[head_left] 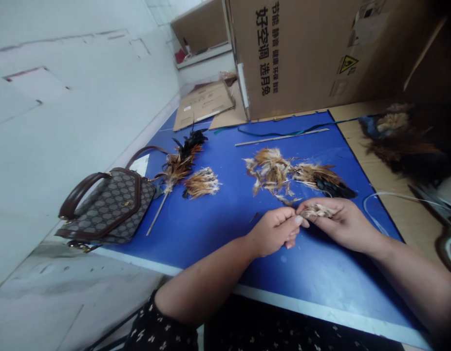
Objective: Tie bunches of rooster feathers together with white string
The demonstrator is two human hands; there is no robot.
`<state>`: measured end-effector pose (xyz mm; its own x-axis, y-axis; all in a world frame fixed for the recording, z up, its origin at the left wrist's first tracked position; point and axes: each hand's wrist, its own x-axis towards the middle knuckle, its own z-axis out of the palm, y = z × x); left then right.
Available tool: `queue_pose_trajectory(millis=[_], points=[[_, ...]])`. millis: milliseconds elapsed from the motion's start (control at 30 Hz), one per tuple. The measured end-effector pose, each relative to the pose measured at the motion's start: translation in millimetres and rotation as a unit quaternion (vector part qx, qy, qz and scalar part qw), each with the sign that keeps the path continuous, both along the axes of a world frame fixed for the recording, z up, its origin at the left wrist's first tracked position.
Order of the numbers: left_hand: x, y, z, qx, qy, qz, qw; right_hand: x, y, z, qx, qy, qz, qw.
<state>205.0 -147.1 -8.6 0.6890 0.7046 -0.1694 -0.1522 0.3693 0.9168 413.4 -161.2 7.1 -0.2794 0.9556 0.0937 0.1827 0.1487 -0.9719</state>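
My right hand [347, 226] is closed round a small bunch of pale feathers [320, 210] above the front right of the blue table. Against it, my left hand [274, 230] has its thumb and fingers pinched at the bunch's left end; the exact spot it grips is partly hidden. Just beyond both hands lies a loose pile of brown and white feathers [270, 168]. To its right are brown feathers [313, 174] and black feathers [335, 188]. Farther left, a feather duster [179, 165] with a thin stick handle rests beside a neat row of tan feathers [202, 183].
A patterned handbag [112, 207] stands at the table's left edge. Behind rises a large cardboard box [306, 58]. A thin stick [282, 137] and a green ribbon [269, 132] lie toward the back. At right are scissors [448, 243] and dark feathers [401, 141].
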Motion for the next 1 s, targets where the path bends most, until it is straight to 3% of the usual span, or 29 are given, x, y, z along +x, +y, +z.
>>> queue_pose_trajectory(millis=[167, 400, 500, 600, 733, 900, 1000], points=[[3.7, 1.8, -3.5, 0.008, 0.009, 0.085, 0.996, -5.5, -5.8, -9.2, 0.048, 0.013, -0.063, 0.997], [1.7, 4.0, -5.2, 0.017, 0.02, 0.088, 0.996, -13.3, -9.1, 1.1, 0.052, 0.031, 0.03, 0.998], [1.5, 4.8, -1.8, 0.017, 0.019, 0.126, 0.992, -10.6, -6.8, -1.4, 0.043, 0.013, 0.003, 0.999], [-0.5, 7.8, 2.8, 0.047, 0.046, 0.231, 0.971, -2.8, -1.1, -11.7, 0.06, -0.058, -0.054, 0.995], [-5.1, 12.6, 5.9, 0.072, 0.075, 0.344, 0.933, 5.9, 6.4, -24.1, 0.11, -0.229, 0.018, 0.967], [-8.4, 15.9, 0.7, 0.113, 0.081, 0.366, 0.92, 2.7, 4.5, -26.9, 0.165, -0.363, 0.084, 0.913], [-10.1, 17.3, -3.0, 0.154, 0.08, 0.365, 0.915, -2.7, 1.9, -25.1, 0.145, -0.367, 0.047, 0.918]])
